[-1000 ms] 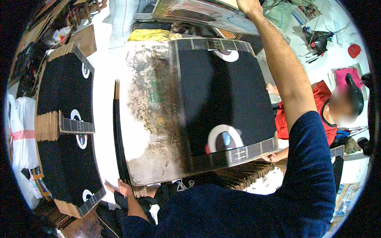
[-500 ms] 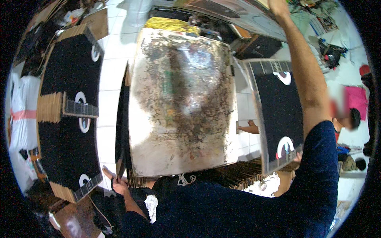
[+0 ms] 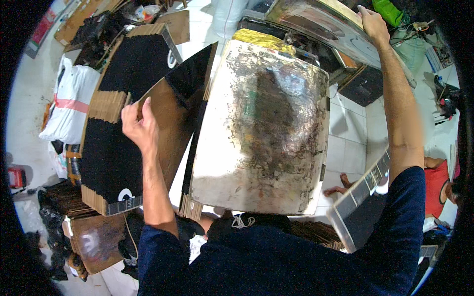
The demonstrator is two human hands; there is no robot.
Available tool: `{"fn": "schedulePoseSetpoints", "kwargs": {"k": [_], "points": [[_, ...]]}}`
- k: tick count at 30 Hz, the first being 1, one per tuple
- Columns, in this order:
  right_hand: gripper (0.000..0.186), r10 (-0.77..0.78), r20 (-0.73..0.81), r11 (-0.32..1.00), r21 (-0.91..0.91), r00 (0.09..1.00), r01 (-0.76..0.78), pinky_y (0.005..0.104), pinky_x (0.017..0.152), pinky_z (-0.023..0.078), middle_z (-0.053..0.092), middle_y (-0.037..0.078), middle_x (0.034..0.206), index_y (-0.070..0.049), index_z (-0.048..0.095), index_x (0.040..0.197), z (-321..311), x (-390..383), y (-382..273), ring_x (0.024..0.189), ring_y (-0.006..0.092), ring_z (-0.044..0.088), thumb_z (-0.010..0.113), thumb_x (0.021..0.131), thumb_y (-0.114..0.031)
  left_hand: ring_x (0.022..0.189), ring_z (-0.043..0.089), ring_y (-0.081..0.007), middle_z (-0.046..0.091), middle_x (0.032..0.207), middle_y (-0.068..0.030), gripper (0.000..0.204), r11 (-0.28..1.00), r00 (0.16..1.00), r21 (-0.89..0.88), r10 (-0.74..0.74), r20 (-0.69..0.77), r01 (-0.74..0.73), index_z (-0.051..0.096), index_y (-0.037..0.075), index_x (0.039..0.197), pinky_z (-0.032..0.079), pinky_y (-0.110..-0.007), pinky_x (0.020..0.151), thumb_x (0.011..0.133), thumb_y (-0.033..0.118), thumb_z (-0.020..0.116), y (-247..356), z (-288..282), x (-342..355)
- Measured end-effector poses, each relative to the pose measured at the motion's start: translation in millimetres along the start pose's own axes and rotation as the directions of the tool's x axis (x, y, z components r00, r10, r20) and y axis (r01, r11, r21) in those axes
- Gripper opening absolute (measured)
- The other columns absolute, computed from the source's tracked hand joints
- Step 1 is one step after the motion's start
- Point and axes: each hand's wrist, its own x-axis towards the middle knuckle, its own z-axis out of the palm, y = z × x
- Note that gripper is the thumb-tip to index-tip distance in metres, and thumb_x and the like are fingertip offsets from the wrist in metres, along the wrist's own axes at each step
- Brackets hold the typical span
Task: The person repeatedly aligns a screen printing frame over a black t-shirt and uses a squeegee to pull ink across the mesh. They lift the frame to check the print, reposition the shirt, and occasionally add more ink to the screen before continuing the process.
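Left hand (image 3: pixel 139 126) grips cardboard sheet (image 3: pixel 170 123); right hand (image 3: pixel 373 22) raised on press lid (image 3: pixel 321 24).

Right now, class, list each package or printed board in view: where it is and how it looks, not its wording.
Black-printed brown cardboard sheet: tilted, gripped by the left hand.
Stack of black printed cardboard sheets: far left, white round marks.
White sack: left edge, red stripe.
Black printed board: lower right, pale edge strip.
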Motion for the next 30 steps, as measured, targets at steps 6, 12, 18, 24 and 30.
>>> {"fn": "schedulePoseSetpoints", "kwargs": {"k": [6, 12, 18, 24, 30], "points": [[0.063, 0.052, 0.034, 0.998, -0.046, 0.998, -0.051, 0.0502, 0.108, 0.045, 0.067, 0.019, 0.133, -0.022, 0.07, 0.13, 0.6, -10.3, -13.0, 0.126, 0.041, 0.061, 0.041, 0.096, -0.066, 0.073, 0.056, -0.0252, 0.062, 0.082, -0.0087, 0.018, 0.962, 0.936, -0.064, 0.273, 0.222, -0.266, 0.076, 0.007, 0.1, 0.044, -0.038, 0.064, 0.086, 0.006, 0.066, 116.0, -92.5, -28.4], [0.067, 0.068, 0.095, 0.997, -0.041, 0.993, -0.065, 0.05, 0.112, 0.044, 0.064, 0.016, 0.142, -0.026, 0.063, 0.143, -6.9, -9.5, -21.7, 0.132, 0.0382, 0.059, 0.043, 0.094, -0.066, 0.098, 0.056, -0.0266, 0.058, 0.103, -0.0097, 0.015, 0.621, 0.545, -0.78, 0.629, 0.555, 0.078, 0.07, 0.004, 0.092, 0.048, -0.042, 0.085, 0.078, 0.01, 0.068, 220.8, -74.9, -170.9], [0.064, 0.077, 0.067, 0.997, -0.035, 0.995, -0.075, 0.0505, 0.112, 0.044, 0.064, 0.017, 0.141, -0.025, 0.065, 0.14, -9.8, -19.5, -26.5, 0.132, 0.0392, 0.059, 0.043, 0.095, -0.064, 0.1, 0.056, -0.026, 0.058, 0.101, -0.0088, 0.014, 0.519, 0.376, -0.811, 0.832, 0.408, -0.27, 0.069, 0.002, 0.09, 0.048, -0.041, 0.09, 0.084, 0.013, 0.063, 264.5, -1.5, -279.7], [0.064, 0.07, 0.112, 0.997, -0.029, 0.991, -0.067, 0.051, 0.111, 0.045, 0.066, 0.017, 0.139, -0.025, 0.066, 0.139, -13.0, -26.2, -29.0, 0.131, 0.0392, 0.06, 0.043, 0.094, -0.065, 0.112, 0.058, -0.0365, 0.066, 0.118, -0.0179, 0.048, 0.95, 0.616, -0.312, 0.264, 0.743, -0.031, 0.069, 0.002, 0.108, 0.044, -0.049, 0.097, 0.079, 0.04, 0.079, 105.4, 24.2, -249.3], [0.061, 0.054, -0.006, 0.998, -0.029, 0.998, -0.055, 0.0504, 0.108, 0.047, 0.068, 0.018, 0.135, -0.024, 0.068, 0.136, -4.8, -32.2, -27.0, 0.127, 0.0382, 0.063, 0.044, 0.094, -0.062, 0.098, 0.067, -0.044, 0.071, 0.103, -0.0268, 0.062, 0.477, 0.378, 0.683, -0.874, 0.305, 0.553, 0.071, -0.005, 0.112, 0.05, -0.054, 0.089, 0.103, 0.054, 0.053, -144.9, -88.0, -213.0]]}}
